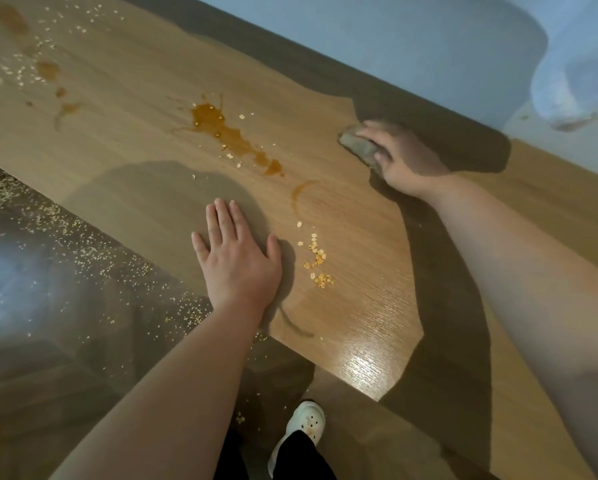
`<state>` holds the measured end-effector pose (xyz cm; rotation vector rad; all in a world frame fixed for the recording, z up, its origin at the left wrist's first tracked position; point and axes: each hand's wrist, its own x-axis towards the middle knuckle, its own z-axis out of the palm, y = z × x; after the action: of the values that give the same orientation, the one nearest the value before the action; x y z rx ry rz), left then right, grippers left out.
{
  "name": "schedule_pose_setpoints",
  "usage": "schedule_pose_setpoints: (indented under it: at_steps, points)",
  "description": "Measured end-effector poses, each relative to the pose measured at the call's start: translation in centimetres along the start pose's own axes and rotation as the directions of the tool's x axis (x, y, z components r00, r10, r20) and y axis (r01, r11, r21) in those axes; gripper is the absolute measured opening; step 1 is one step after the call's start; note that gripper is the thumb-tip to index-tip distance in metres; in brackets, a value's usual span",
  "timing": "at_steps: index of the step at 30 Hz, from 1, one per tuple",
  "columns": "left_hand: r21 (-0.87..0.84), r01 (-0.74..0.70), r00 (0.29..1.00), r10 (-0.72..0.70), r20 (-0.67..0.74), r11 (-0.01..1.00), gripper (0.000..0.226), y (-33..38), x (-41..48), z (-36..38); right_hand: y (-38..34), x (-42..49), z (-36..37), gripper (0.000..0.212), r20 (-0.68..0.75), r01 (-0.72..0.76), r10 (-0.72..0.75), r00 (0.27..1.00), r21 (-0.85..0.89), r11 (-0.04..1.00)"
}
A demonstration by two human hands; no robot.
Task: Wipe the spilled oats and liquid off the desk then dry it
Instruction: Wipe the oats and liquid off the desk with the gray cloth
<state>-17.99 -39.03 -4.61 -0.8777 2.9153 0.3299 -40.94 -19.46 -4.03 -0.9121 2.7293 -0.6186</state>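
Right hand point(399, 157) grips a cloth point(360, 147) at the desk's point(135, 140) far edge; left hand point(237, 258) lies flat, fingers spread. Sweeping firmly toward the brown spill point(228, 136) should gather the oats point(316, 259).

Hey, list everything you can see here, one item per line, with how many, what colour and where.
desk: one, light brown, diagonal across view
liquid puddle: one, amber, mid-desk
smaller splashes: several, amber, desk's far left
ring stain: one, amber, nearer than puddle
oats: many, pale yellow, beside left hand, far left, floor
cloth: one, grey-brown, by the wall
shoe: one, white, on floor
left hand: one, flat on desk
right hand: one, grips cloth
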Motion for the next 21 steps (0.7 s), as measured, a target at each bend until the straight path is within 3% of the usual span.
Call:
schedule_pose_setpoints:
  at_steps: [3, 6, 11, 14, 16, 18, 19, 21]
  points:
    - [-0.007, -0.001, 1.0, 0.001, 0.004, 1.0, 0.079, 0.0, 0.0, 0.0, 3.3, -1.4, -2.4, 0.047, -0.102, -0.217, 0.209, 0.972, -0.067, 0.974]
    - [-0.011, -0.007, 1.0, 0.007, 0.005, 1.0, 0.078, -0.1, 0.0, 0.0, 5.3, -4.3, -2.9, 0.047, -0.223, -0.417, 0.406, 0.886, -0.003, 0.909]
    - [-0.026, -0.007, 1.0, 0.006, -0.01, 1.0, 0.076, -0.1, 0.0, 0.0, 2.6, -9.4, -1.4, 0.048, -0.383, -0.529, 0.498, 0.778, 0.028, 0.848]
    - [-0.028, -0.026, 0.999, 0.026, -0.019, 0.999, 0.075, -0.1, -0.1, -0.1, -2.4, -11.6, 1.1, 0.048, -0.334, -0.419, 0.39, 0.858, -0.015, 0.908]
    - [-0.032, -0.033, 0.999, 0.032, -0.021, 0.999, 0.075, -0.1, -0.2, -0.1, -5.6, -13.5, 2.7, 0.051, -0.212, -0.238, 0.219, 0.952, -0.065, 0.969]
    - [-0.031, -0.036, 0.999, 0.035, -0.029, 0.999, 0.075, -0.1, -0.2, 0.0, -6.5, -15.0, 3.0, 0.052, -0.104, -0.095, 0.084, 0.991, -0.104, 0.99]
    - [-0.028, -0.037, 0.999, 0.036, -0.032, 0.999, 0.075, -0.1, -0.1, 0.0, -5.6, -15.3, 2.5, 0.051, -0.086, -0.088, 0.077, 0.993, -0.137, 0.987]
    - [-0.018, -0.041, 0.999, 0.04, -0.034, 0.999, 0.075, -0.2, -0.2, 0.0, -3.0, -15.5, 1.5, 0.05, -0.165, -0.265, 0.24, 0.957, -0.155, 0.952]
